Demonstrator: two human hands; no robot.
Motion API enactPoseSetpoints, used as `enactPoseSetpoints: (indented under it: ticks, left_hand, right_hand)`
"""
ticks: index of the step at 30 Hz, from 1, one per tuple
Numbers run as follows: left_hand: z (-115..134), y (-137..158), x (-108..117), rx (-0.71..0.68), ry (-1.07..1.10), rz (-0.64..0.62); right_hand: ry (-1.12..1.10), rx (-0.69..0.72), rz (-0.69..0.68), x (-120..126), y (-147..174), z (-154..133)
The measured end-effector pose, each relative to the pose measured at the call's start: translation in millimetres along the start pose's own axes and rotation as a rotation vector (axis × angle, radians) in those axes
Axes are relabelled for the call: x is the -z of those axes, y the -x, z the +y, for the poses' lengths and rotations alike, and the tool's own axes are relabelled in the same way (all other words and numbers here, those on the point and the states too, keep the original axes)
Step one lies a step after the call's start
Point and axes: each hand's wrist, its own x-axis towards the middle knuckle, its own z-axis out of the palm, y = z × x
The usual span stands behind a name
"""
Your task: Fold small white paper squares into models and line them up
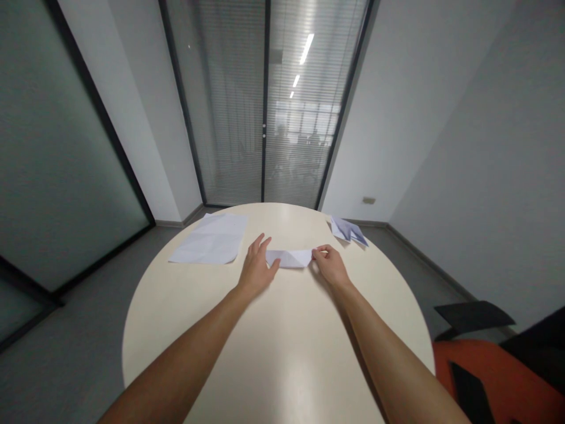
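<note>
Head view: a folded paper strip [293,259] lies crosswise near the middle of the round white counter [282,341], between the two hands, with a shallow crease or flap line showing on its upper face. Step in hand, as judged: folding or straightening this strip. Left grip [255,268] wide open, thumb and fingers spread about the strip's left end, thumb tip at its near edge; no firm hold seen. Right grip [331,265] closed, thumb and fingertips pinched at the strip's right end. Next move probably calls for the right pinch to steady that end while the left thumb and fingers line up the edge and press the crease flat. Pose: both forearms reach forward over the counter and converge on the strip; left palm turned inward, right fingers curled, wrists low. Beyond the left hand, flat white paper [212,241], number of sheets unclear; beyond the right, a folded paper piece [348,230] with raised flaps, near the far right rim, untouched.
</note>
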Motion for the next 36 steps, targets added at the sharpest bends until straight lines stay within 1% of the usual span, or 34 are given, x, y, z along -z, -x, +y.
enactPoseSetpoints:
  ticks: [2,4,6,8,9,10,12,14,16,18,19,20,22,25,28,32,36]
  left_hand:
    - [8.2,6.0,1.3,-0.143,-0.078,-0.142]
    - [13.4,11.1,1.3,-0.196,-0.15,-0.294]
    - [15.1,14.8,0.3,-0.174,-0.227,-0.419]
    - [14.8,16.9,-0.5,-0.129,-0.294,-0.521]
    - [14.5,17.4,-0.7,-0.114,-0.319,-0.562]
    - [14.4,17.7,-0.7,-0.105,-0.342,-0.594]
    - [15.0,17.7,-0.2,-0.108,-0.381,-0.63]
    - [16.1,17.9,0.0,-0.118,-0.41,-0.639]
    - [16.8,18.5,-0.6,-0.129,-0.42,-0.633]
    - [16.3,19.4,-2.1,-0.137,-0.414,-0.612]
    - [15.6,19.8,-2.9,-0.14,-0.407,-0.597]
    - [14.8,20.2,-3.8,-0.143,-0.398,-0.582]
    - [12.8,20.5,-5.1,-0.148,-0.372,-0.547]
    - [10.6,19.5,-5.4,-0.143,-0.341,-0.486]
    - [10.0,17.2,-4.1,-0.143,-0.363,-0.443]
    - [10.2,15.0,-1.8,-0.167,-0.405,-0.416]
    - [8.7,14.0,-0.4,-0.178,-0.415,-0.411]
  right_hand:
    - [0.116,-0.012,0.002,0.7,0.2,1.2]
    - [0.264,-0.007,0.025,1.8,1.5,0.4]
    - [0.432,-0.007,0.042,3.4,3.8,-2.4]
    - [0.582,-0.012,0.046,5.3,6.6,-6.5]
    - [0.64,0.01,0.052,6.1,7.9,-8.5]
    - [0.681,0.055,0.058,6.6,9.2,-10.3]
    - [0.696,0.214,0.04,6.4,11.2,-13.0]
    - [0.645,0.408,-0.047,4.2,13.1,-14.7]
    - [0.591,0.567,-0.188,0.5,15.5,-15.5]
    - [0.584,0.671,-0.33,-3.0,18.3,-15.7]
    - [0.593,0.698,-0.385,-4.3,19.7,-15.5]
    - [0.604,0.709,-0.424,-5.1,20.8,-15.0]
    - [0.62,0.693,-0.455,-5.3,22.0,-13.3]
    - [0.62,0.65,-0.452,-3.6,21.1,-9.6]
    - [0.603,0.652,-0.455,-2.3,18.9,-6.4]
    - [0.559,0.65,-0.454,-1.3,18.0,-6.3]
    - [0.546,0.574,-0.429,2.2,19.2,-11.0]
